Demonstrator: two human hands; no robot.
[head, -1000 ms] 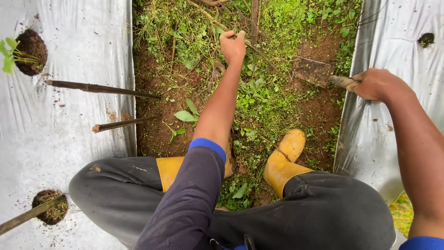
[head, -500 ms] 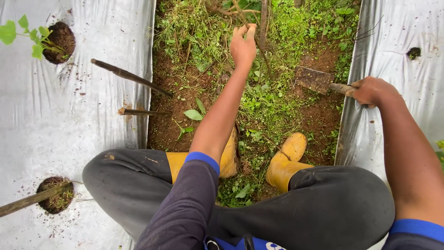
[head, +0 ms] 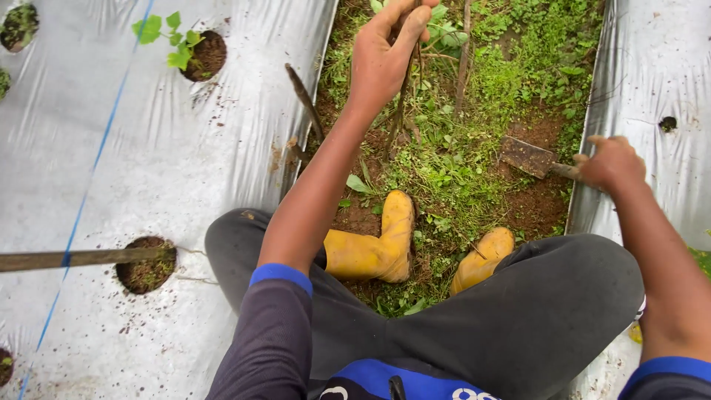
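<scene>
Left hand point(head: 381, 55) closed around a thin brown woody stem point(head: 402, 104), far centre of the weedy furrow between silver mulch sheets point(head: 148, 148). Stem looks light, stiff, probably brittle; best held low, near the soil. Right hand point(head: 611, 161) grips the handle of a small muddy hoe point(head: 527, 156), blade resting on bare soil at right.

Soft, even daylight, faint glare on the plastic sheet point(head: 148, 148), edges perhaps slightly distorted.
</scene>
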